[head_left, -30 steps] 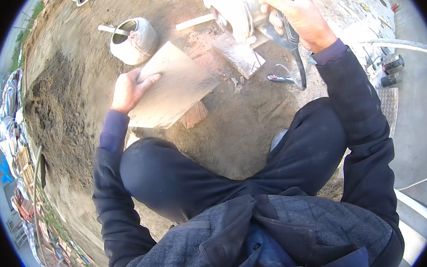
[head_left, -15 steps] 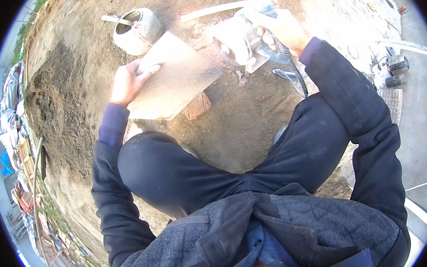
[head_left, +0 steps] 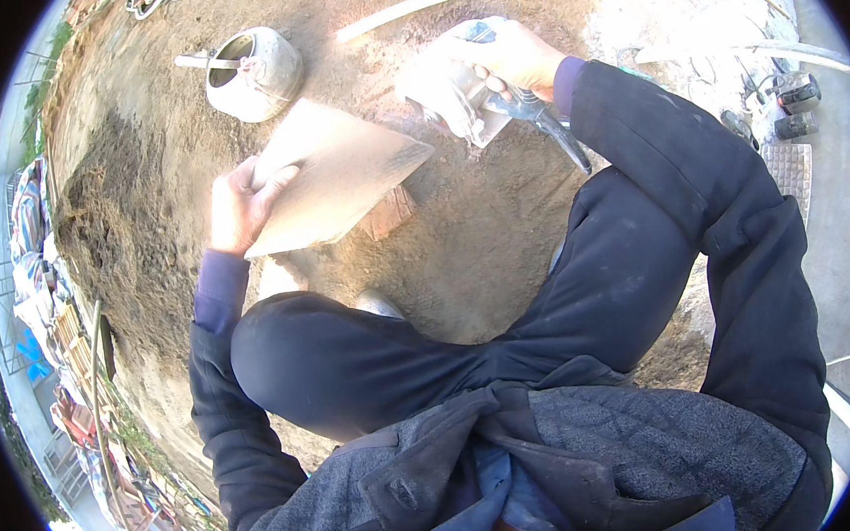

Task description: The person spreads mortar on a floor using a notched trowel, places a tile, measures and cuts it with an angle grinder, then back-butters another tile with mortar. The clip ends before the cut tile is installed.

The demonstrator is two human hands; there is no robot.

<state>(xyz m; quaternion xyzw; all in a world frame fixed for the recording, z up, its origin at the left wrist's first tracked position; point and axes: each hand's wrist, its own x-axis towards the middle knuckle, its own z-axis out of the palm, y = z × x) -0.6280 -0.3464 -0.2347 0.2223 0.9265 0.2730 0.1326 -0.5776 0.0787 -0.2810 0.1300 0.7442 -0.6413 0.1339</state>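
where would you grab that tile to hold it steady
Probably by the tile's left edge, coming from the left, as the left hand does now. It is a flat slab propped on a brick, and its right corner points at the power tool in the right hand, so that side stays free.

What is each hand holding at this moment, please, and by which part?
The left hand grips the flat tile by its near left edge. The right hand holds the dusty angle grinder around its body.

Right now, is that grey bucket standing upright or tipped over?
Upright. The grey bucket sits on the sandy ground with its round open mouth facing up, and a pale handle sticks out over its rim.
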